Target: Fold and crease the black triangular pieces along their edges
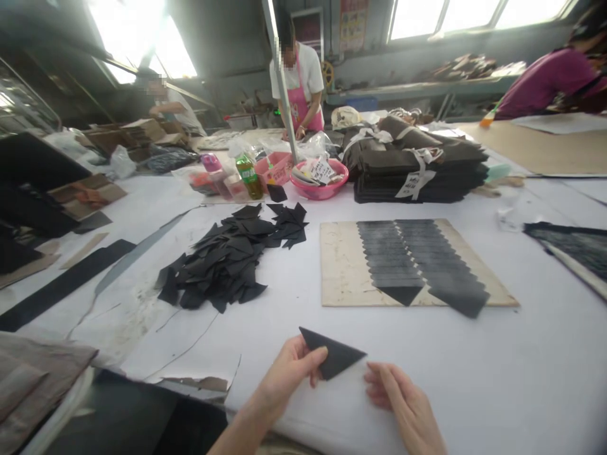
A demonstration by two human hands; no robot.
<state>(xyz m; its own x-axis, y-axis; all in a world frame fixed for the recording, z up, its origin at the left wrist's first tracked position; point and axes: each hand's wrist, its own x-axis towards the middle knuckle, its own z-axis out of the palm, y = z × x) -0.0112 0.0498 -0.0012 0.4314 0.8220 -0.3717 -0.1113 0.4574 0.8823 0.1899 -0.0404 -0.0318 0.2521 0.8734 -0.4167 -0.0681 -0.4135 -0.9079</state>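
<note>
My left hand (pixel 287 373) pinches a black triangular piece (pixel 334 355) by its left corner, just above the white table (pixel 294 309) near the front edge. Beside that piece, my right hand (pixel 403 407) rests with fingers stretched and slightly apart, holding nothing, its fingertips close to the triangle's right tip. Further out on the left lies a heap of black triangular pieces (pixel 232 256). To the right of the heap a beige board (pixel 341 268) carries two overlapping rows of black pieces (pixel 417 262).
A tied stack of dark material (pixel 417 167), a pink basin (pixel 320 180), a green bottle (pixel 249 177) and bags stand at the back. Long black strips (pixel 66 281) lie at the left. Three other people work at the far benches.
</note>
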